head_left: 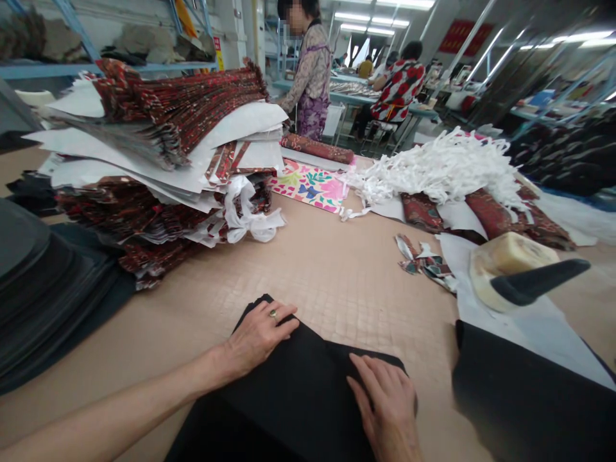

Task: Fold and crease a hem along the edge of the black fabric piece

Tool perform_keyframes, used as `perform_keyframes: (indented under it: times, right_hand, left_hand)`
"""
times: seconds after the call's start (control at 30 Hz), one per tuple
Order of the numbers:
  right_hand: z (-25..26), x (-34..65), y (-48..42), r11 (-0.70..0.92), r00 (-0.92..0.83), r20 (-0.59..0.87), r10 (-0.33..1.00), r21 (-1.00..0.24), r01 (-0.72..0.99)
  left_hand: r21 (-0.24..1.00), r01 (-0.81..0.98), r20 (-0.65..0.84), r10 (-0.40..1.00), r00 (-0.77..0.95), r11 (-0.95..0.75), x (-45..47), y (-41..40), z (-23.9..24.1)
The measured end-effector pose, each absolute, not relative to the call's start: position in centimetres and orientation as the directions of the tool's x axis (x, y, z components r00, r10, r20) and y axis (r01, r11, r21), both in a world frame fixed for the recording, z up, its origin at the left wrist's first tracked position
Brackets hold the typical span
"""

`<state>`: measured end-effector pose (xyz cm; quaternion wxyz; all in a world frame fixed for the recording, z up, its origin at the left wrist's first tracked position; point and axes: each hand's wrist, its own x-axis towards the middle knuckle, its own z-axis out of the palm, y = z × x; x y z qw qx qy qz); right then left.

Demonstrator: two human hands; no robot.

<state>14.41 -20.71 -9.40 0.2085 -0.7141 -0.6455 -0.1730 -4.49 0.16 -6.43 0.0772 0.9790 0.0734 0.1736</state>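
Note:
A black fabric piece lies on the tan table at the near edge. My left hand rests flat on its upper left corner, fingers together, a ring on one finger. On the right part of the same black piece my right hand lies palm down. Neither hand grips anything; both press on the cloth.
A tall pile of red patterned fabric and white paper fills the left back. Black stacked pieces sit far left. White strips, a yellowish block with a black handle and more black fabric lie right. Two people work behind.

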Motion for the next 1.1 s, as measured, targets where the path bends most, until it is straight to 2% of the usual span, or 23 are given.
perform_keyframes:
  times: [0.2, 0.43, 0.57, 0.63, 0.7, 0.87, 1.0, 1.1]
  right_hand:
    - [-8.8, 14.7, -20.8, -0.080, 0.124, 0.518, 0.846, -0.105, 0.991]
    - [-8.0, 14.4, -20.4, -0.115, 0.169, 0.577, 0.799, -0.130, 0.985]
    - [-5.7, 11.1, -17.1, 0.068, 0.107, 0.576, 0.810, -0.274, 0.959]
    - [-4.8, 9.2, -15.4, 0.168, 0.073, 0.531, 0.844, -0.391, 0.905]
    - [-4.3, 8.2, -14.4, 0.169, 0.053, 0.469, 0.882, -0.419, 0.892]
    - [-3.6, 9.3, -15.3, -0.026, 0.127, 0.238, 0.963, -0.384, 0.923]
    - [-2.7, 10.4, -15.5, -0.020, 0.048, 0.088, 0.995, -0.291, 0.956]
    - [-2.5, 10.5, -14.6, -0.013, 0.017, 0.017, 1.000, -0.215, 0.976]
  left_hand:
    - [0.279, 0.136, 0.309, 0.223, 0.925, -0.951, -4.3, 0.2, -6.7]
    - [0.274, 0.170, 0.289, 0.250, 0.924, -0.947, -4.4, -0.2, -5.7]
    - [0.293, 0.075, 0.305, 0.167, 0.937, -0.953, -5.2, -1.0, -5.2]
    - [0.311, 0.008, 0.315, 0.111, 0.943, -0.950, -5.7, -1.3, -4.9]
    - [0.311, -0.038, 0.331, 0.071, 0.941, -0.950, -6.2, -1.5, -4.5]
    - [0.295, -0.123, 0.321, -0.023, 0.947, -0.948, -6.6, -1.8, -3.6]
    - [0.352, -0.128, 0.284, -0.025, 0.959, -0.927, -6.2, -2.0, -3.4]
    - [0.468, -0.072, 0.189, 0.020, 0.982, -0.881, -6.2, -2.1, -2.7]
